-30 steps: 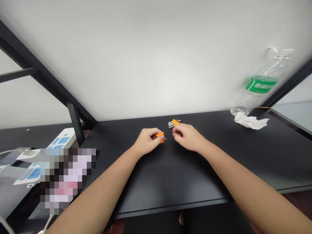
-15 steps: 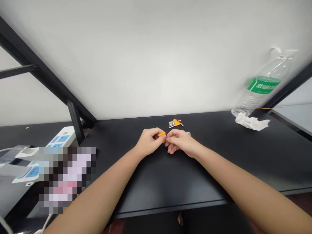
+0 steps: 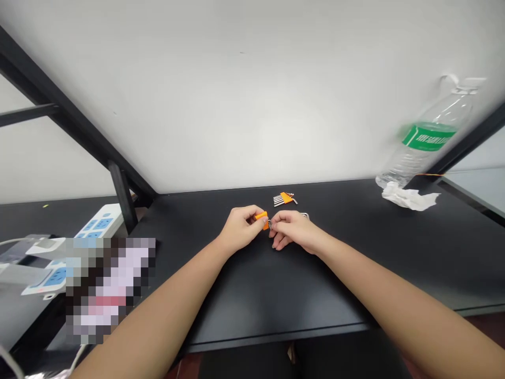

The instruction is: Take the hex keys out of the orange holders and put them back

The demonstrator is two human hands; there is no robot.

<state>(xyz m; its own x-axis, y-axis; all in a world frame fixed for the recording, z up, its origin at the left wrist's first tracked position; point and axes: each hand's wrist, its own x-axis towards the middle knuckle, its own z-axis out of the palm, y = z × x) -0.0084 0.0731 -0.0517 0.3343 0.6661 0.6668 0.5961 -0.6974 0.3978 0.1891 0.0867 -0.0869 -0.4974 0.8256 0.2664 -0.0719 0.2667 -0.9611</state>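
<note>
My left hand (image 3: 242,228) pinches an orange plastic hex key holder (image 3: 261,215) between thumb and fingers, just above the black table. Short metal hex keys (image 3: 270,224) show between the holder and my right hand (image 3: 291,229), whose thumb and forefinger are closed on a hex key end. The rest of that key is hidden by my fingers. Beyond my hands lies a second orange holder (image 3: 286,198) with several hex keys in it. A bent metal piece (image 3: 305,215) pokes out from behind my right hand, partly covered.
A clear bottle with a green label (image 3: 429,137) leans at the back right, a crumpled tissue (image 3: 410,198) beside its base. On the left are a white power strip (image 3: 103,223) with blue sockets and a black metal frame (image 3: 122,195). A pale wall (image 3: 256,105) closes off the back.
My right hand has shifted slightly right, away from the orange holder, and more of the metal keys shows between my hands. My left hand stays nearly still.
</note>
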